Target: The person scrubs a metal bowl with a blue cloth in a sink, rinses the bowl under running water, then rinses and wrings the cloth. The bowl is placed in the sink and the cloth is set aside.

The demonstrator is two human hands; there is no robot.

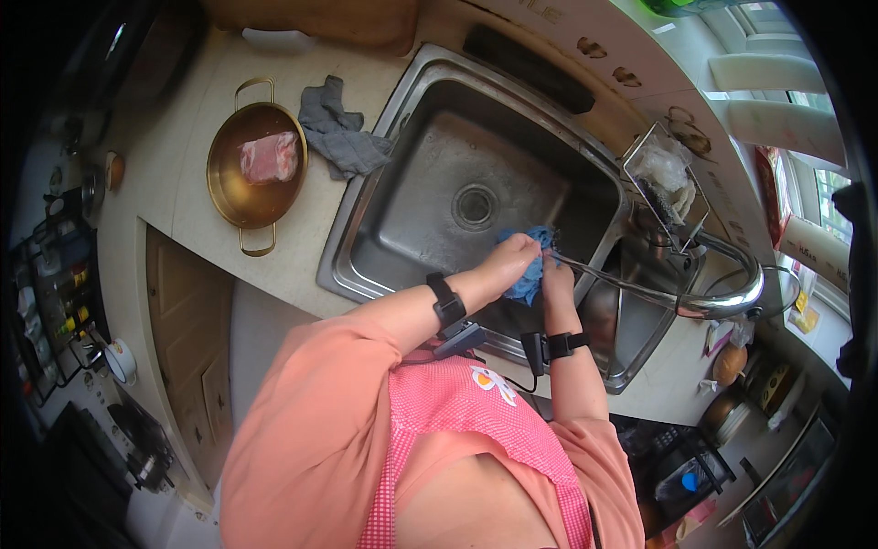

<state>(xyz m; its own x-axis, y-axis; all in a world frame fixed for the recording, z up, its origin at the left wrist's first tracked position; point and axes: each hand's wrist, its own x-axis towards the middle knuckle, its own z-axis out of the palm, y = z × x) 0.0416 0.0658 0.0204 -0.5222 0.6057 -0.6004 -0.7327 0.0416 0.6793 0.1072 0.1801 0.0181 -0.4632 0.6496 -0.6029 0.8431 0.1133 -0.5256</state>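
Over the right part of a stainless-steel sink basin, both hands grip a wet-looking blue cloth. My left hand holds its upper left part, with the fingers curled in. Close beside it, my right hand has hold of the cloth's right side. A stream of water from the chrome faucet runs down to the cloth between the hands. Some of the cloth and the fingertips are hidden by the hands. Below the hands, the drain shows in the basin floor.
Left of the sink, a brass-coloured two-handled pan holds a piece of raw meat. A grey cloth lies against the sink rim. A smaller basin and a wire caddy are on the right.
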